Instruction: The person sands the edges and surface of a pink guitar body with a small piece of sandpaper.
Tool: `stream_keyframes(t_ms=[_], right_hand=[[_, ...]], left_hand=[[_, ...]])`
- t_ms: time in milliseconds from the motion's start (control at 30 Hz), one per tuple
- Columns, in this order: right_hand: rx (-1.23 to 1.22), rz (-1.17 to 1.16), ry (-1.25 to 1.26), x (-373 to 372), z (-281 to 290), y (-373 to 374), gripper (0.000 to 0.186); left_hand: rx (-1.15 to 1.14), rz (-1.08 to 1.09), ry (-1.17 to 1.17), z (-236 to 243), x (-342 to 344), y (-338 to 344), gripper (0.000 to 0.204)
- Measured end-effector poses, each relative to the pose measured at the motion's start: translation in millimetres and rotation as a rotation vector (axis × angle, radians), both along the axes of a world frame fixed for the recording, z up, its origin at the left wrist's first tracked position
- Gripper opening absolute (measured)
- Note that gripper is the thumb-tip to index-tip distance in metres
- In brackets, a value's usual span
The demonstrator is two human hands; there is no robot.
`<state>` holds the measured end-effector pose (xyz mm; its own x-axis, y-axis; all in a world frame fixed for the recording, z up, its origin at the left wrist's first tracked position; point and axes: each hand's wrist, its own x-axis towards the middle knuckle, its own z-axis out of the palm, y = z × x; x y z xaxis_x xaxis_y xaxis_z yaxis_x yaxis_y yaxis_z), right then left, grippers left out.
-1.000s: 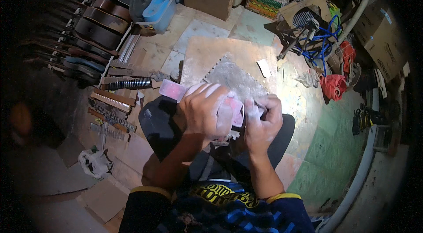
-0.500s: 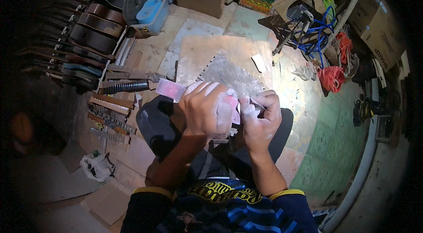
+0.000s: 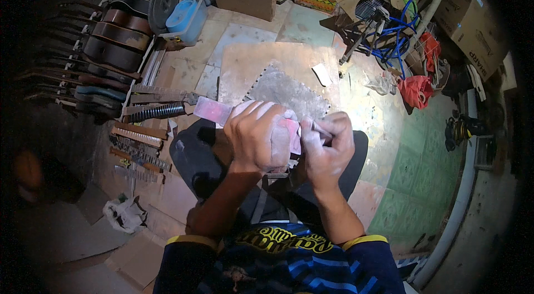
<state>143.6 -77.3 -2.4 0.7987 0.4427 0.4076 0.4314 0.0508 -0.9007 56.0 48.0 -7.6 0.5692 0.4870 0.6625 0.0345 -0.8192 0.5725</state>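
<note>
My left hand (image 3: 256, 135) is closed around a flat bar with pink faces (image 3: 212, 111); one end sticks out to the left of the knuckles, the other shows beyond the thumb. My right hand (image 3: 331, 149) is just right of that far end, with thumb and fingers pinched on a small, thin grey piece (image 3: 322, 131) whose kind I cannot make out. Pale dust coats the fingers of both hands. Beyond them, a grey mat with a notched edge (image 3: 283, 91) lies on a wooden board (image 3: 236, 63). The middle of the bar is hidden in my left palm.
A white piece (image 3: 321, 74) lies on the board. To the left are a coil-wrapped tool (image 3: 158, 111), several toothed blades (image 3: 133, 135) and a row of guitar bodies (image 3: 114, 49). A blue tub (image 3: 186, 15), blue tubing (image 3: 396, 49) and red cloth (image 3: 414, 92) stand farther off.
Both hands keep their grips on the bar and the small grey piece. My right fingers have shifted slightly and are somewhat blurred. The whole view has moved a little.
</note>
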Motion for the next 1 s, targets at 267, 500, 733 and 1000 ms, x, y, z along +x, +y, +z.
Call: stream_keyframes(t_ms=[267, 500, 733, 1000], right_hand=[[-0.014, 0.020, -0.016, -4, 3, -4, 0.023], [-0.025, 0.045, -0.141, -2, 1, -4, 0.027], [-0.075, -0.006, -0.154, -2, 6, -4, 0.029], [-0.062, 0.047, -0.272, -9, 3, -10, 0.027]], left_hand=[[-0.036, -0.012, -0.001, 4, 3, -2, 0.030], [-0.058, -0.034, -0.045, 7, 3, -1, 0.038], [-0.044, -0.068, -0.075, 5, 2, -1, 0.036], [-0.044, -0.090, -0.080, 3, 1, 2, 0.034]])
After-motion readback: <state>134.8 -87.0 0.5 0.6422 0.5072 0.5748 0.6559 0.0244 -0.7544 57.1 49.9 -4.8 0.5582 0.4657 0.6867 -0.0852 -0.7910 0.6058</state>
